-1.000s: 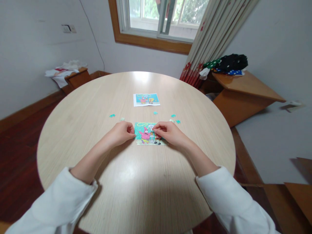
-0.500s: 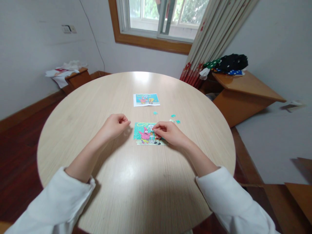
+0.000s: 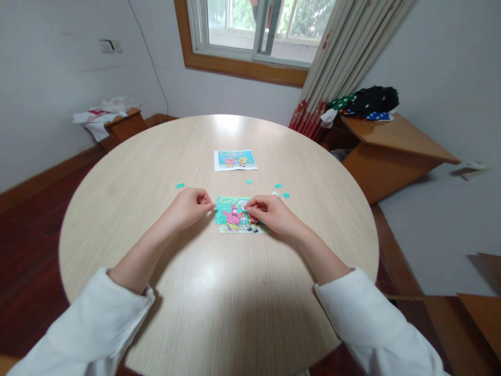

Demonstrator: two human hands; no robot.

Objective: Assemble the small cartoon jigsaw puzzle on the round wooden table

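Partly joined puzzle lies flat on the round table, between your hands. Your left hand is curled, thumb and index tips close together by the puzzle's left edge; can't tell if it grips a piece. Your right hand covers the puzzle's right part, fingertips pinched; grip unclear. Printed picture beyond; teal piece past your left hand.
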